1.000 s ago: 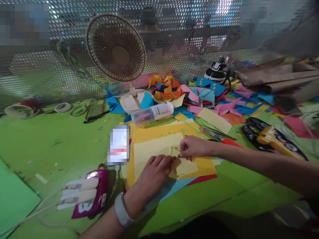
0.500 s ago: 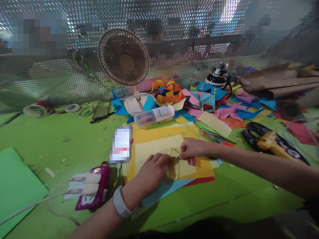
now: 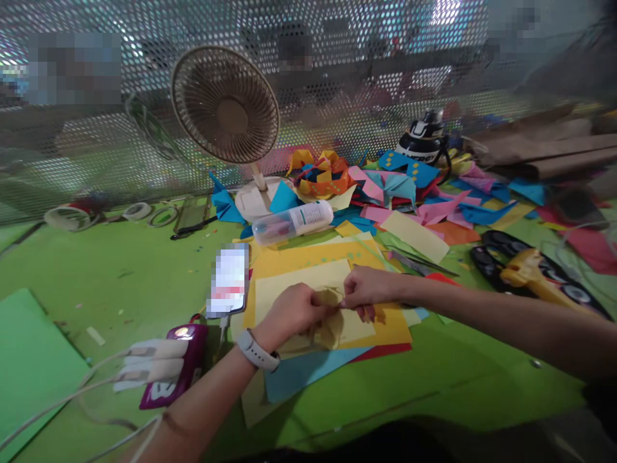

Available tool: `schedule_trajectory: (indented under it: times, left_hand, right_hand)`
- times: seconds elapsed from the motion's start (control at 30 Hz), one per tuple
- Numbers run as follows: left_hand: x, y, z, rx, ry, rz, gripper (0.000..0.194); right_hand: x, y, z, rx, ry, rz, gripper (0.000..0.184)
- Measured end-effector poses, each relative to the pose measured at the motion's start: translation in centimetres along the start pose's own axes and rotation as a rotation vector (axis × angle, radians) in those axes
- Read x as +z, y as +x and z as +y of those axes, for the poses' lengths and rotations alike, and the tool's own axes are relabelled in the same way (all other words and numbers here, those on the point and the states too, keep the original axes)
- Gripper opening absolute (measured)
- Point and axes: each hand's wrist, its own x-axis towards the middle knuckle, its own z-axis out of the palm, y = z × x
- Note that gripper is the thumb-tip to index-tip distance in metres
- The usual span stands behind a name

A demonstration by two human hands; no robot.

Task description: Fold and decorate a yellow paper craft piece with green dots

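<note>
A small pale yellow folded paper [image 3: 332,325] lies on a stack of yellow, orange and blue sheets [image 3: 308,270] in front of me. My left hand [image 3: 292,310] curls over its left side, fingers closed on the paper; a white band sits on that wrist. My right hand [image 3: 369,289] pinches the paper's upper right edge with thumb and fingertips. The two hands nearly touch above the fold.
A phone [image 3: 228,281] lies left of the sheets, a purple power bank [image 3: 166,373] with white cables nearer me. Behind stand a small fan [image 3: 225,106], a clear tube [image 3: 294,222], heaps of coloured paper shapes [image 3: 385,186], scissors [image 3: 417,263], tape rolls [image 3: 137,211] and a yellow tool [image 3: 535,276].
My left hand has moved up and right onto the folded paper, closing on it beside my right hand. The paper's lower part has been lifted and bent. The view shifted slightly.
</note>
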Motion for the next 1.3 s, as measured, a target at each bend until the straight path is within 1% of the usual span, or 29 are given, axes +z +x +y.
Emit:
schedule_trajectory:
  times: [0.1, 0.23, 0.43, 0.6, 0.67, 0.7, 0.77, 0.8, 0.87, 0.9, 0.93, 1.0, 1.07, 1.13, 1.2, 1.23, 1.3]
  left_hand:
    - [-0.4, 0.2, 0.1, -0.042, -0.123, -0.078, 0.047]
    - [-1.0, 0.3, -0.2, -0.049, -0.188, -0.141, 0.044]
    - [-1.3, 0.4, -1.1, -0.06, -0.212, -0.179, 0.04]
    - [-1.4, 0.2, -1.1, -0.052, -0.186, -0.165, 0.037]
    - [-1.4, -0.1, -0.8, -0.036, -0.168, -0.134, 0.035]
    - [-1.4, -0.4, -0.7, -0.02, -0.148, -0.097, 0.035]
    - [-1.3, -1.1, -0.5, 0.072, -0.065, 0.031, 0.032]
    - [-1.2, -1.5, -0.6, 0.158, -0.008, 0.11, 0.03]
    - [-0.8, -2.4, -1.1, 0.39, 0.126, 0.241, 0.022]
    - [-0.5, -2.8, -1.5, 0.513, 0.188, 0.259, 0.022]
    - [-0.2, -3.2, -2.0, 0.592, 0.255, 0.28, 0.026]
    - [0.4, -3.9, -2.8, 0.646, 0.368, 0.276, 0.03]
    - [1.0, -4.3, -3.5, 0.65, 0.45, 0.281, 0.028]
    - [1.5, -4.5, -3.7, 0.653, 0.502, 0.317, 0.024]
    - [1.8, -4.4, -3.7, 0.664, 0.54, 0.356, 0.02]
    - [2.0, -4.3, -3.7, 0.669, 0.558, 0.373, 0.018]
    - [2.3, -4.1, -3.6, 0.672, 0.593, 0.407, 0.016]
  right_hand:
    - [0.0, 0.0, 0.0, 0.0, -0.004, 0.005, 0.024]
    - [0.0, 0.0, 0.0, -0.001, 0.001, 0.001, 0.025]
    - [0.0, -0.2, 0.0, -0.011, 0.02, 0.001, 0.03]
    - [0.0, -0.1, 0.1, 0.008, 0.013, -0.002, 0.034]
    - [0.1, 0.0, 0.3, 0.009, 0.016, 0.0, 0.035]
    - [0.1, 0.0, 0.3, 0.003, 0.018, -0.002, 0.034]
    - [0.0, 0.0, 0.4, -0.01, 0.025, -0.001, 0.03]
    - [0.0, 0.1, 0.4, -0.015, 0.027, -0.004, 0.027]
    - [0.0, 0.1, 0.3, -0.022, 0.033, -0.007, 0.024]
    - [0.1, 0.0, 0.2, -0.03, 0.038, 0.003, 0.025]
    - [0.2, -0.1, 0.1, -0.043, 0.04, 0.023, 0.026]
    - [0.7, -0.5, -0.1, -0.075, 0.025, 0.089, 0.031]
    - [1.5, -1.2, -0.3, -0.09, -0.034, 0.169, 0.034]
    - [2.7, -2.1, -0.4, -0.094, -0.17, 0.267, 0.034]
    - [4.0, -2.9, -0.4, -0.117, -0.353, 0.383, 0.03]
    - [4.5, -3.2, -0.3, -0.128, -0.425, 0.424, 0.028]
    - [5.3, -3.5, -0.2, -0.133, -0.496, 0.456, 0.027]
